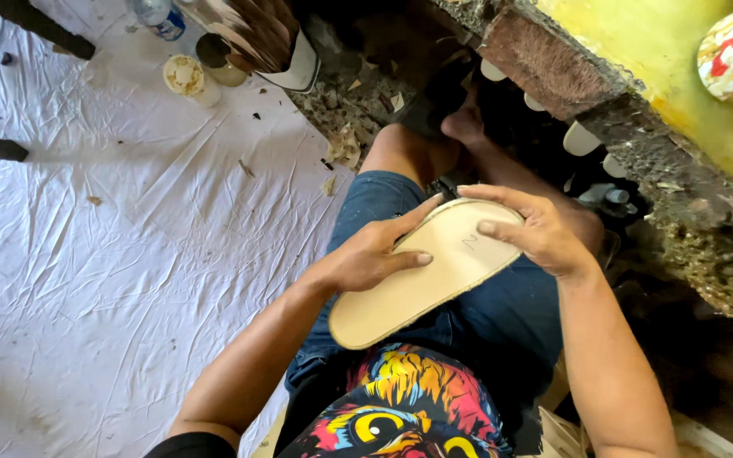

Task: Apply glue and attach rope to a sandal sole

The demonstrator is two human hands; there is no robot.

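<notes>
Tan shoe sole point(422, 276) between both hands

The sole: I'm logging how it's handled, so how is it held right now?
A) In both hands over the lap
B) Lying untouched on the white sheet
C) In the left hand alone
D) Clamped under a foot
A: the left hand and right hand both grip the tan sole above the denim shorts.

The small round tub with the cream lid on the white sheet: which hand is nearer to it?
Left. The left hand grips the near edge of the tan shoe sole, on the side toward the tub. The right hand holds the sole's far end, farther away.
</notes>
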